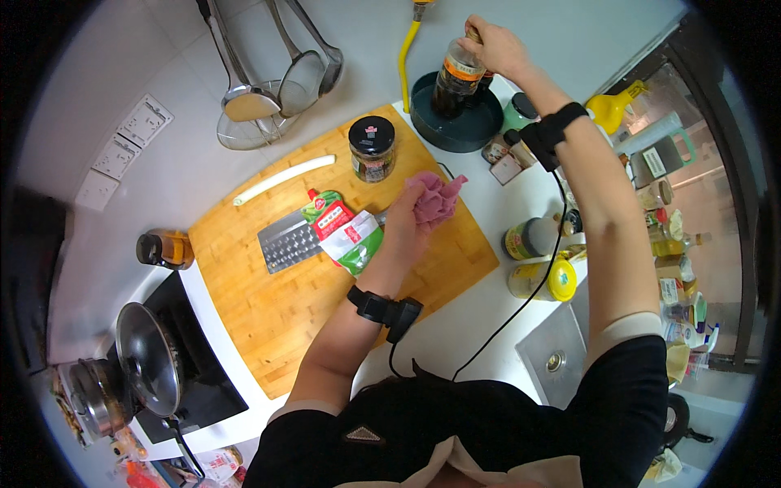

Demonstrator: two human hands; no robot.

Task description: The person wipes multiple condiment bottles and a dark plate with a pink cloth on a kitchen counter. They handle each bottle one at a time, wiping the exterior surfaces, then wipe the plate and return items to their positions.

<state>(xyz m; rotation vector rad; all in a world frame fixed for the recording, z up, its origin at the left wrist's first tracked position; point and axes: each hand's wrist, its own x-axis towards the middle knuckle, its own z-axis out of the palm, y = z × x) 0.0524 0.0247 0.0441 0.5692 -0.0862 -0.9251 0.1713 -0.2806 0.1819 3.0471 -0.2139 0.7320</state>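
My right hand (498,50) is closed round the top of a dark sauce bottle (457,80) with an orange label. The bottle stands or hangs inside a dark round tray (431,130); whether its base touches the tray is hidden. Over the cutting board, my left hand (408,224) is closed on a crumpled pink cloth (438,200). Near that hand lie a red-and-green pouch (329,215), a white-and-green packet (355,241) and a cleaver (286,242) with a dimpled blade, partly under the packets. A black-lidded jar (373,150) stands just beyond.
The wooden cutting board (277,342) carries a white scallion stalk (285,179). At left are an amber jar (165,249) and a lidded pan (149,358) on the cooktop. Utensils (252,98) hang on the wall. To the right sit a yellow-lidded tub (543,280) and a sink (553,358).
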